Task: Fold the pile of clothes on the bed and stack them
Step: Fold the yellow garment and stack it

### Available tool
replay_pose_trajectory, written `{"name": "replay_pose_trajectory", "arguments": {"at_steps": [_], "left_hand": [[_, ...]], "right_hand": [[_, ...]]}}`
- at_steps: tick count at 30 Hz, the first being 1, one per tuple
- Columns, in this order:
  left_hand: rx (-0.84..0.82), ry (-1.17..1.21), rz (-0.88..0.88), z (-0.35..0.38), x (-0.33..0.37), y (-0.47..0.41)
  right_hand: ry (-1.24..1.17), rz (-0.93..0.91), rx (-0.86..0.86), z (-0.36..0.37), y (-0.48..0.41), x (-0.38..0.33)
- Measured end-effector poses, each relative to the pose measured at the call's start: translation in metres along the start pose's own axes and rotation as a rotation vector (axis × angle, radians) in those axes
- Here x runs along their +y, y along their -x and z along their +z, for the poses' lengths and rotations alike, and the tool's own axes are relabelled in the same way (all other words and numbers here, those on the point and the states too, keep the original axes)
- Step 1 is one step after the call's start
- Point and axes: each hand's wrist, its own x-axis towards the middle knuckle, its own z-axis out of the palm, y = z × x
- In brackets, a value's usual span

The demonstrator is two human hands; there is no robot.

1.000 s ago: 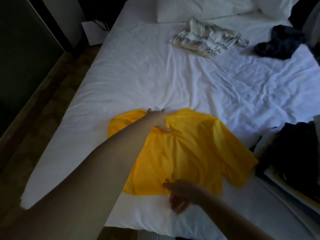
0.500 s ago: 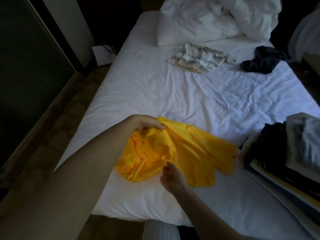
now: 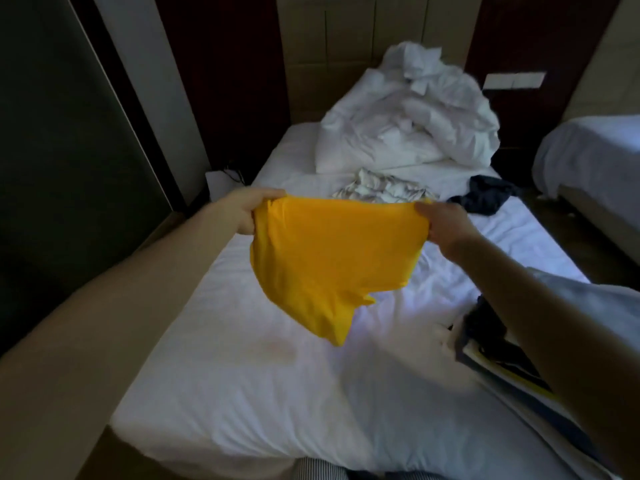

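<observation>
A yellow T-shirt (image 3: 332, 258) hangs in the air above the white bed (image 3: 242, 375), folded over on itself, its lower end dangling. My left hand (image 3: 251, 209) grips its upper left corner and my right hand (image 3: 445, 225) grips its upper right corner. A crumpled grey-and-white patterned garment (image 3: 377, 190) and a dark navy garment (image 3: 486, 199) lie unfolded farther up the bed. A stack of folded clothes (image 3: 498, 358) sits at the bed's right edge, partly hidden by my right forearm.
A heap of white duvet and pillows (image 3: 412, 123) fills the head of the bed. A second bed (image 3: 592, 157) stands to the right across a gap of floor. A dark wall panel (image 3: 69, 168) and wooden floor run along the left.
The yellow T-shirt lay flat on the bed; both hands gathered it and lifted it into the air, stretched between them. My view has tilted up toward the headboard.
</observation>
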Motion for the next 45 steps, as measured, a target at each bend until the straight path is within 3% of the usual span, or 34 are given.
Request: {"name": "replay_pose_trajectory", "arguments": {"at_steps": [3,9,12,14,17,20,22,27,30,34,37,42,45], "left_hand": [[0.000,0.119,0.095,-0.001,0.025,0.025],[0.101,-0.200,0.119,-0.011,0.037,0.030],[0.024,-0.331,0.212,-0.016,0.028,0.025],[-0.072,-0.428,0.178,-0.020,0.020,0.024],[-0.109,-0.746,0.151,-0.023,0.008,0.017],[0.031,-1.060,0.283,-0.018,0.000,0.001],[0.112,-1.092,0.352,-0.017,0.001,-0.013],[0.344,-1.036,0.562,-0.024,0.024,-0.039],[0.399,-1.012,0.698,-0.023,0.030,-0.033],[0.204,-0.909,0.638,-0.029,0.001,-0.011],[0.038,-0.911,0.553,-0.039,-0.041,0.004],[-0.335,-1.081,0.317,-0.049,-0.130,0.017],[-0.548,-1.227,0.149,-0.039,-0.182,0.025]], "right_hand": [[-0.059,-0.069,-0.008,-0.012,-0.004,-0.036],[0.077,-0.006,-0.124,-0.024,-0.002,-0.052],[0.277,-0.037,-0.198,-0.023,0.002,-0.050],[0.459,-0.064,-0.203,-0.019,0.002,-0.046],[0.571,-0.063,-0.353,-0.021,-0.003,-0.041],[0.872,-0.116,-0.548,-0.017,-0.014,-0.037],[1.062,-0.267,-0.489,-0.008,-0.027,-0.032],[1.208,-0.570,-0.002,-0.008,-0.064,-0.031],[1.283,-0.694,0.068,-0.010,-0.061,-0.038],[1.424,-0.723,0.029,-0.014,-0.029,-0.023],[1.555,-0.732,-0.103,-0.018,0.004,0.007],[1.748,-0.502,-0.599,-0.021,0.053,0.089],[1.682,-0.262,-0.876,-0.021,0.079,0.130]]}}
